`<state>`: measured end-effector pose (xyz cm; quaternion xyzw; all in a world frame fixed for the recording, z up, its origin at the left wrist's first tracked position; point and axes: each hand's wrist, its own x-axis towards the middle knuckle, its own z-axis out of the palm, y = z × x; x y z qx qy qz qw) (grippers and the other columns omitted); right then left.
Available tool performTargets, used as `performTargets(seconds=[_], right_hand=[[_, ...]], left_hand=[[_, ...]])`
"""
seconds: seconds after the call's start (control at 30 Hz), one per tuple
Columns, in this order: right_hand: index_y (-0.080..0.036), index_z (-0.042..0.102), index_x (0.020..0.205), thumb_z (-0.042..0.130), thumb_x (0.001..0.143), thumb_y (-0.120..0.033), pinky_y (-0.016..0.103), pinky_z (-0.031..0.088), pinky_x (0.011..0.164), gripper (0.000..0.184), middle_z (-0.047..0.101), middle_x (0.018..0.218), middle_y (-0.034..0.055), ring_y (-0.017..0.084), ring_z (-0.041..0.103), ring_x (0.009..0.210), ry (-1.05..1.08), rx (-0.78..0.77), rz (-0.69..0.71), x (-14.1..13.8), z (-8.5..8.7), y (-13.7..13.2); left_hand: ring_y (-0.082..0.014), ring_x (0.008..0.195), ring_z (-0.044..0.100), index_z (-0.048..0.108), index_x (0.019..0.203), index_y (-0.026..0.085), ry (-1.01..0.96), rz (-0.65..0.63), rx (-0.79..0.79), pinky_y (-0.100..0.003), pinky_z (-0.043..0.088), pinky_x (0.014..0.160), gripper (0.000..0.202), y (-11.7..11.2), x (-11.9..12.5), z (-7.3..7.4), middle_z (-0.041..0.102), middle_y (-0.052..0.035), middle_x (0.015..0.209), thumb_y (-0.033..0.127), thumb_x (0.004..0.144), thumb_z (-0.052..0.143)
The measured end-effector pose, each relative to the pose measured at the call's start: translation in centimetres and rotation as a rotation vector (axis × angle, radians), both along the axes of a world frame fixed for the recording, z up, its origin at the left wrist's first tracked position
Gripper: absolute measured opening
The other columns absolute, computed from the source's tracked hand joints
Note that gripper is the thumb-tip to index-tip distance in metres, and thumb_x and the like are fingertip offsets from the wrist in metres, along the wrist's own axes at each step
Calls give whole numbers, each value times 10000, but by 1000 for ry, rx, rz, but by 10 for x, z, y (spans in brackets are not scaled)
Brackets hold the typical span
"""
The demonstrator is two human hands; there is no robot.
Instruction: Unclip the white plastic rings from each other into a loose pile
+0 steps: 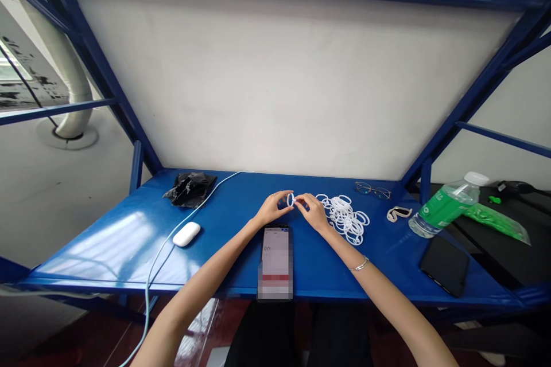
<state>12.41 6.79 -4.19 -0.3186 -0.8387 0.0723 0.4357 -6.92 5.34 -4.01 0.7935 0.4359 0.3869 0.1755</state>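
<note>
A small white plastic ring (pixel 288 201) is held upright a little above the blue table, between my two hands. My left hand (pixel 274 208) grips it from the left, fingers curved around its edge. From the other side, the fingertips of my right hand (pixel 313 213) pinch the ring's right edge, where a small detail is too tiny to make out. Just right of that hand lies a loose pile of similar white rings (pixel 346 219). A phone (pixel 275 261) with its screen lit lies below my hands, near the table's front edge.
On the blue table (pixel 116 241) are a crumpled black bag (pixel 190 189), a white earphone case (pixel 186 234) and a pale cable (pixel 166 243) at left. Glasses (pixel 372 190), a small white strap-like item (pixel 399 214), a green-labelled bottle (pixel 447 205) and a dark phone (pixel 445 265) are at right.
</note>
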Motion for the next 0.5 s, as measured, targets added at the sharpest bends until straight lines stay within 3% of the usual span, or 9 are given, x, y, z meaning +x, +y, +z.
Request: performTargets(seconds=[0.5], right_hand=[[-235,642,940,472,953,-292,309,491,692,180,678,837,52,204,634,774,-14,56,-9,-1,0,-2]], left_hand=[[-199,882,613,488,1301,223,20,-18,3,-304,511,748,529,1,0,-3,639,-79,1080,439,835,615]])
